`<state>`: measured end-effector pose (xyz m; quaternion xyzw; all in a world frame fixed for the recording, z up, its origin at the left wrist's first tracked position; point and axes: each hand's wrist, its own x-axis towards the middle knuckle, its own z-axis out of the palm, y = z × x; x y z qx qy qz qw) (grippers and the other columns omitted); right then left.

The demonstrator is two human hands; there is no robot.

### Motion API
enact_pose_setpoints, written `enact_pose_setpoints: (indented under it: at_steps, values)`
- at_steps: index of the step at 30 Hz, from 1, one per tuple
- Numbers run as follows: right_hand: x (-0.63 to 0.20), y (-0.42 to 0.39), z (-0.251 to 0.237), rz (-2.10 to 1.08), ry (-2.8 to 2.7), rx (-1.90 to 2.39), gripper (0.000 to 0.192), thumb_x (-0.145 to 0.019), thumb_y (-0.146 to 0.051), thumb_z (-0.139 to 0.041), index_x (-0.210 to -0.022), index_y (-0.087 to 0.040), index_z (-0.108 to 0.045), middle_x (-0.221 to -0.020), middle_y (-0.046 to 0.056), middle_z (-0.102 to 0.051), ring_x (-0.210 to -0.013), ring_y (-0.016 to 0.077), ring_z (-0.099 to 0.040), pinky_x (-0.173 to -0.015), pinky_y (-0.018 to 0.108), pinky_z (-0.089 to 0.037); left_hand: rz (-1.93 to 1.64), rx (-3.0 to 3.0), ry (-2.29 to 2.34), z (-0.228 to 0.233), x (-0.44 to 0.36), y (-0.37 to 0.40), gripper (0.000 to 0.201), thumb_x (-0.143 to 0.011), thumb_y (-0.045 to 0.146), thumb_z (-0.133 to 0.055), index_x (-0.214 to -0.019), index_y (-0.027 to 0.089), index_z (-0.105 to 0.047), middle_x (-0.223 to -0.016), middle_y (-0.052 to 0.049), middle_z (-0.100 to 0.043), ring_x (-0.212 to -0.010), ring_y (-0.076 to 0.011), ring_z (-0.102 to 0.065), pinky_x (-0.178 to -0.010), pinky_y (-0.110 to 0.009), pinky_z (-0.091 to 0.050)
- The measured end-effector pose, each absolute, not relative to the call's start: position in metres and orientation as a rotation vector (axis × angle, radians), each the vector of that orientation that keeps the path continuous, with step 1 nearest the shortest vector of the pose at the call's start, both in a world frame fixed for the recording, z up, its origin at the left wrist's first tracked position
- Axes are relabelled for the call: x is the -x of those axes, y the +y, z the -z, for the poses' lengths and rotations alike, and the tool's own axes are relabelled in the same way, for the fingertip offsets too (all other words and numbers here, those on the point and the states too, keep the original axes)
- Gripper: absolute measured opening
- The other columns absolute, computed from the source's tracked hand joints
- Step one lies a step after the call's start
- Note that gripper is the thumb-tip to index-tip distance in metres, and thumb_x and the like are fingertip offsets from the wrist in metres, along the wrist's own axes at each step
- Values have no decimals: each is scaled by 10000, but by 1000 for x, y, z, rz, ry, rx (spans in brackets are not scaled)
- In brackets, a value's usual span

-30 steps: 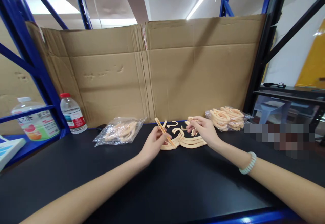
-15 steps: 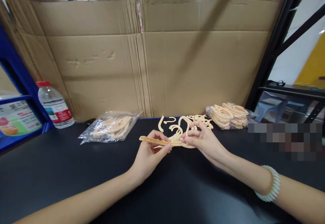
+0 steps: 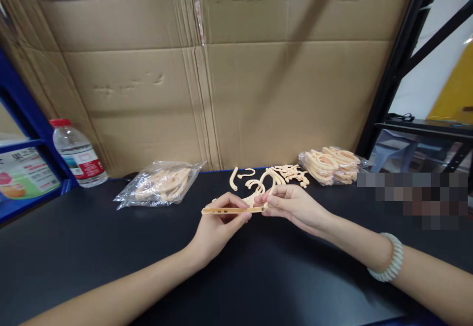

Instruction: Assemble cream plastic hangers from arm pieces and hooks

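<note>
My left hand [image 3: 216, 230] is closed on a long, slim beige plastic hanger arm [image 3: 218, 211], thumb in front and fingers behind, its slotted edge facing me. At that arm's right end, my right hand [image 3: 297, 205] pinches a curved beige plastic piece [image 3: 273, 184] that arches up behind the fingertips. The two pieces meet or overlap there; my fingers hide the exact contact. Just behind my hands lie more beige parts: a small hook [image 3: 246, 173], a short curved strip [image 3: 233, 179] and a loose pile of small pieces [image 3: 290, 171].
A clear bag of beige parts [image 3: 158, 186] lies on the black table [image 3: 111, 247] at left, another full bag [image 3: 328, 166] at back right. A red-capped water bottle [image 3: 78, 153] stands far left. Cardboard [image 3: 288, 89] walls off the back.
My right hand has moved slightly down, bringing the curved piece to the arm's right end. The left-hand piece has turned a little, so its slots now show.
</note>
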<state>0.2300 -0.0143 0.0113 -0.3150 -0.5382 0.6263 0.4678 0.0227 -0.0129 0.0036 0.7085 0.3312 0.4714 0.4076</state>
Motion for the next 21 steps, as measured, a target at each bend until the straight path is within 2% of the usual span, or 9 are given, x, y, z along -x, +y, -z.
enact_pose_setpoints:
  at_steps: [10, 14, 21]
  values:
    - [-230, -17, -12, -1608, -1336, 816, 271, -723, -386, -755, -797, -138, -672, -972, 84, -703, -883, 189, -686, -800, 334, -558, -1225, -1878, 835, -1, -21, -13, 149, -750, 294, -713, -739, 185, -613, -741, -20, -626, -678, -167, -619, -593, -276, -513]
    - [-230, -16, -14, -1629, -1321, 828, 265, -713, -370, -765, -787, -131, -677, -920, 76, -709, -860, 184, -690, -783, 318, -561, -1222, -1870, 855, 0, -21, -14, 160, -753, 305, -711, -734, 184, -608, -729, -19, -614, -665, -164, -613, -580, -273, -508]
    - [-232, -14, -11, -1671, -1291, 803, 261, -701, -353, -777, -754, -129, -654, -956, 86, -712, -885, 194, -693, -833, 341, -547, -1224, -1848, 846, -1, -22, -15, 168, -753, 311, -709, -730, 187, -597, -720, -17, -626, -658, -165, -619, -585, -274, -506]
